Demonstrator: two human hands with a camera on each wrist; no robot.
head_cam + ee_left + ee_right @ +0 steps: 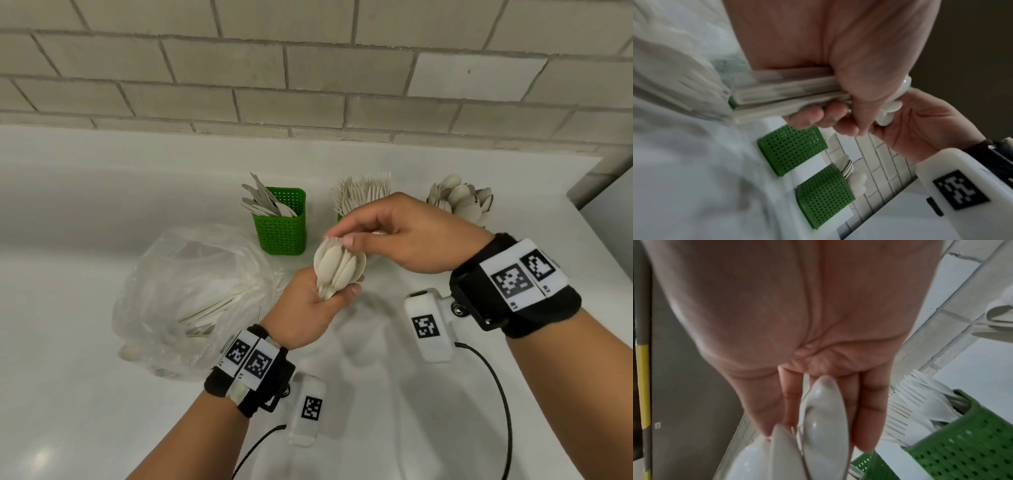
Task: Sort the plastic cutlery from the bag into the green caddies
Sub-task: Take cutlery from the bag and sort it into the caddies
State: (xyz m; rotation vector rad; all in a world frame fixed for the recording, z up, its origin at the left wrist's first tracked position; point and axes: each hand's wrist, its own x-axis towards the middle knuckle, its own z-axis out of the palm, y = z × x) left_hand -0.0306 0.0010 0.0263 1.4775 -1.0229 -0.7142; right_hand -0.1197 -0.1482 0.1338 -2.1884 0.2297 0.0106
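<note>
My left hand (339, 294) grips a bundle of white plastic spoons (337, 270) by the handles, bowls up, above the white counter (394, 428). My right hand (339, 238) reaches in from above and pinches the tips of the spoon bowls between thumb and fingers. In the left wrist view the left hand (838, 113) is wrapped round the spoon handles (789, 91). In the right wrist view spoon bowls (824, 418) lie against the fingers (869, 418) of my right hand (816, 439). A clear plastic bag (195, 298) with more cutlery lies to the left.
Three caddies stand near the tiled wall (308, 85): a green one with knives (281, 222), one with forks (363, 195) partly hidden behind my right hand, and one packed with spoons (462, 200). The counter's edge runs along the right.
</note>
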